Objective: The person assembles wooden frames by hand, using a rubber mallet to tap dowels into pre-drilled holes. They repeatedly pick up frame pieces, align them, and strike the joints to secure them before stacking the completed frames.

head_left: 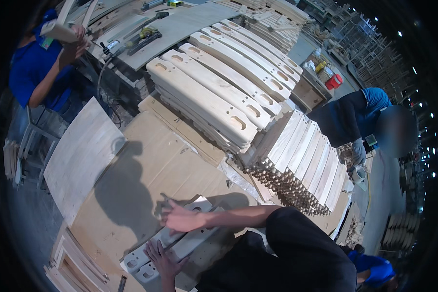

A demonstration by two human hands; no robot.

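Two pale wooden boards lie side by side on the brown worktop in front of me, with oval slots and small round holes near their ends. My left hand (163, 259) rests flat across the near part of both, fingers spread. The outer board (140, 254) reaches away under my right hand (182, 219). The inner board (193, 242) lies closer to my body. With fingers apart, my right hand is over the far part of the outer board, nothing seen in its grasp. Its forearm crosses above the boards' far ends and partly hides them.
Beyond the worktop (165, 155) stand a stack of slotted boards (204, 92) and a pile of plain wooden strips (301, 155). A flat panel (85, 155) is at the left, curved frame pieces (78, 258) at the lower left. Co-workers in blue are at left and right.
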